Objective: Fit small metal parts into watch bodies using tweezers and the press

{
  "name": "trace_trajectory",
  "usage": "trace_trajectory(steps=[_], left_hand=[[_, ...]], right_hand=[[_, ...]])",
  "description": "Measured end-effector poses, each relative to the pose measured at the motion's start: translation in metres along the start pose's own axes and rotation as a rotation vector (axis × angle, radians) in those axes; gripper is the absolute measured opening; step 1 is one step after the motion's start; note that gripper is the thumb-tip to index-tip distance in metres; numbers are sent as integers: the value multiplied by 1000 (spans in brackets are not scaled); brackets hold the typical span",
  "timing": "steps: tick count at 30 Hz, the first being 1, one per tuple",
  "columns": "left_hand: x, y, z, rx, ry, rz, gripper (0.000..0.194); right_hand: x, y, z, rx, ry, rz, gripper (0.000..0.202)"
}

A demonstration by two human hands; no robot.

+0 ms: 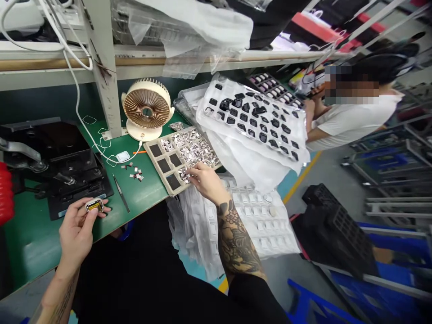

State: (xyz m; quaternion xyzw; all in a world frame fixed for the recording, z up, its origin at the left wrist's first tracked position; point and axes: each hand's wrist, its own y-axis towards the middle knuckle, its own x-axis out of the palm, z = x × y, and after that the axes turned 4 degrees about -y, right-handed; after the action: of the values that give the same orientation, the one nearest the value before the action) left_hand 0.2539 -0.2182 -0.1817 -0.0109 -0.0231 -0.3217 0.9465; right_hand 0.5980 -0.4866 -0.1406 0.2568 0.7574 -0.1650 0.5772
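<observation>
My left hand (78,227) pinches a small rounded silver casing, like a watch case (95,205), its inside showing yellow and black. It is held above the near edge of the green bench. Over a beige compartment tray (158,173), my right hand (206,180) has its thumb and fingers pinched together among small silver parts (199,150). Whether a part sits between those fingertips is too small to tell. Several compartments on the tray's left side show dark bottoms. Tweezers (120,192) lie on the bench between my hands, near several loose small parts (136,174).
A beige fan (147,108) stands behind the tray, its white cable crossing the bench. A black fixture (57,157) sits at left. White trays with black pieces (253,119) are stacked at right, beside a co-worker (354,108). More white trays (256,216) lie below.
</observation>
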Motion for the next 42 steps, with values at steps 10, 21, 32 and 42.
trace_trajectory(steps=[10,21,32,42], left_hand=[[1,-1,-1,-7,-12,27,40],[-2,-2,-3,-20,-27,-14,36],[-1,-3,0,73,159,-95,26],[-7,-19,43,245,379,-229,16]], right_hand=[[5,-3,-5,27,113,229,22],[11,4,3,-71,105,76,16],[15,0,-61,-91,304,606,20],[59,24,-222,-538,892,337,20]])
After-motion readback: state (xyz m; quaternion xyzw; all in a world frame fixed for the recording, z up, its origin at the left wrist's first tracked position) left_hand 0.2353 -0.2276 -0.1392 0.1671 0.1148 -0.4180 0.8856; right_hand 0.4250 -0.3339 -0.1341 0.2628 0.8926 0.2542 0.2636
